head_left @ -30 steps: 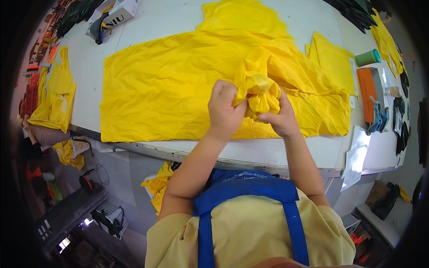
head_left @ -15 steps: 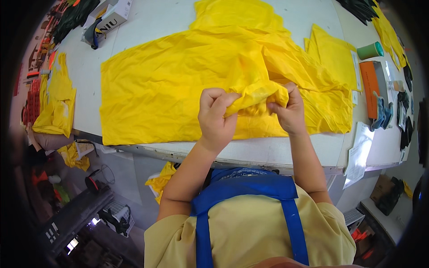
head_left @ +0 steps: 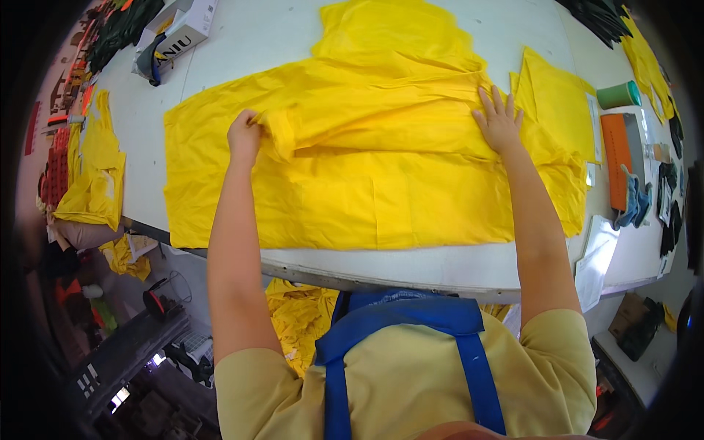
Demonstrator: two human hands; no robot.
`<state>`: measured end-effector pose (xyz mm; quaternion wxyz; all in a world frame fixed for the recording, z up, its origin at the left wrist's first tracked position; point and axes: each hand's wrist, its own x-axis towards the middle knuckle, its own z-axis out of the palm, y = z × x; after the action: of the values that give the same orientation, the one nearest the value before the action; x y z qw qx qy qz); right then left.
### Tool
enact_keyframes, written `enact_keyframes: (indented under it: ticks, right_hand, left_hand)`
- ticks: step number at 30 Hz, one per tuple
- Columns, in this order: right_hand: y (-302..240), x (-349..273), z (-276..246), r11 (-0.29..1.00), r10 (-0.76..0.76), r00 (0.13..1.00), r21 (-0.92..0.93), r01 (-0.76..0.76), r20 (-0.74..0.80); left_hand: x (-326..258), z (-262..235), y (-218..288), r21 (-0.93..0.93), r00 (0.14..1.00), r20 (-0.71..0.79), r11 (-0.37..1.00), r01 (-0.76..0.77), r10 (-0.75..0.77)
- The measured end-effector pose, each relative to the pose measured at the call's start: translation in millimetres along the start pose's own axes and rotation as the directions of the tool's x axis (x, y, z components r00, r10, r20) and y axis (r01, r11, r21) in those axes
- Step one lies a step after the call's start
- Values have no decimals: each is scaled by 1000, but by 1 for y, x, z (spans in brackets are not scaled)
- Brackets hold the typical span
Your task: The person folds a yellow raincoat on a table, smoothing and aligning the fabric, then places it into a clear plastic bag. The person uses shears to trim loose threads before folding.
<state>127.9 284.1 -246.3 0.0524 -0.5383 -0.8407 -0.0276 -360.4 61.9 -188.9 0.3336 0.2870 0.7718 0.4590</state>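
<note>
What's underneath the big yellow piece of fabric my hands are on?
The flat white tabletop shows past the near and left edges of the crumpled yellow fabric, so it likely runs beneath; anything else under there is covered.

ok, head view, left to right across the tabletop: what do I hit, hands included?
folded yellow cloth → white box → left hand, gripping part of the large yellow cloth → right hand, spread flat on that same cloth → green spool
</note>
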Motion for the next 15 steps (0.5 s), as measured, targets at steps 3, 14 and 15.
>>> enact_keyframes:
  ticks: [3, 14, 15]
  right_hand:
    - [1, 0, 6, 1000, 21, 1000, -4, -21, -1]
    - [14, 115, -12, 820, -241, 969, 546, 171, 57]
    - [12, 119, -12, 815, -189, 972, 574, 78, 137]
  left_hand:
    - [11, -14, -22, 22, 968, -203, 988, 156, -148]
    - [-49, 37, 24, 342, 963, -160, 927, -152, 217]
    - [-48, 29, 30, 385, 970, -173, 918, -93, 171]
